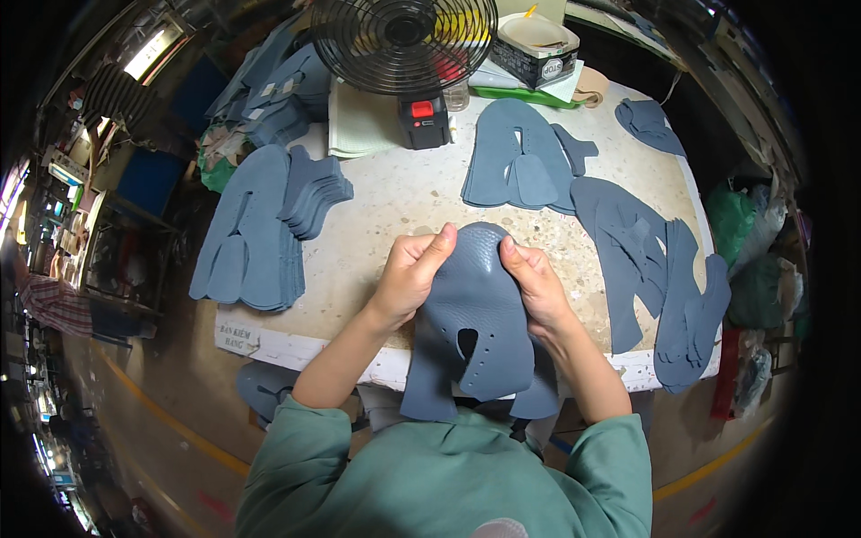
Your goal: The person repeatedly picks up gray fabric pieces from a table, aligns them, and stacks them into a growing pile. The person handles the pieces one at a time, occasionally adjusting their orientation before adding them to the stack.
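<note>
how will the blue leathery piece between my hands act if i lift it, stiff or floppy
The leathery piece is probably floppy, since it curves between the left hand and right hand. It looks light for its size, as its edges seem thin. It seems unlikely to crack, because its bent surface shows no break.

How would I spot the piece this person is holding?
Find the pale table, then its near edge, just beyond the green shirt. There the left hand and right hand pinch a blue-grey, leather-like piece. Unlike the stacked pieces lying flat, it is held up, showing a shiny, pebbled face.
</note>
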A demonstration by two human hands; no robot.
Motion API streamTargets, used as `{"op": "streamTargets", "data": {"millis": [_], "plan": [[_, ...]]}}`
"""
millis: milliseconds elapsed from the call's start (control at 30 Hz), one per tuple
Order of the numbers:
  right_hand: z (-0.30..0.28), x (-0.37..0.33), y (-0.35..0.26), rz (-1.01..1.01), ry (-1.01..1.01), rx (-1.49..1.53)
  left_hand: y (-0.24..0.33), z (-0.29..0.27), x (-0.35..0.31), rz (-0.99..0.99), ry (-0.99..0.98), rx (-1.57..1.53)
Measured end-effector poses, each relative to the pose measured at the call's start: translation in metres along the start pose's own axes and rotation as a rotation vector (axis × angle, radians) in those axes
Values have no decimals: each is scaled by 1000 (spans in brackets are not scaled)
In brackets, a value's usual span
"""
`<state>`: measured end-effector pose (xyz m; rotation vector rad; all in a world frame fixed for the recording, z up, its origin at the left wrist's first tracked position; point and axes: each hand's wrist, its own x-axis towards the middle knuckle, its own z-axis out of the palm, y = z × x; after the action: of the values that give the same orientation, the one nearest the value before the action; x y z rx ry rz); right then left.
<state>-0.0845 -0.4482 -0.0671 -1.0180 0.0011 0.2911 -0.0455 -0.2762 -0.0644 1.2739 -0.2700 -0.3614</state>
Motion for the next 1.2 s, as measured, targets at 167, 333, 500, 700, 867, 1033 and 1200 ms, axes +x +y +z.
{"op": "streamTargets", "data": {"millis": [167, 333, 500, 700, 867, 1033, 1200], "plan": [[2, 0, 0, 28, 6, 31, 1, -1, 2, 20, -17, -6], [2, 0, 1, 41, 12, 14, 0, -1, 0, 8, -27, -48], [3, 0, 2, -4, 27, 35, 6, -4, 4, -70, -80, -70], [8, 11, 0, -142, 37, -500, 14, -20, 17, 113, -198, 187], [14, 29, -18, -386, 30, -1188, 1, -9, 18, 377, -28, 495], [21, 49, -25, -250, -119, -1138, -4, -11, 17, 585, 196, 607], [19, 55, -16, -7, -218, -847, -9, -20, 24, 536, 324, 582]]}}
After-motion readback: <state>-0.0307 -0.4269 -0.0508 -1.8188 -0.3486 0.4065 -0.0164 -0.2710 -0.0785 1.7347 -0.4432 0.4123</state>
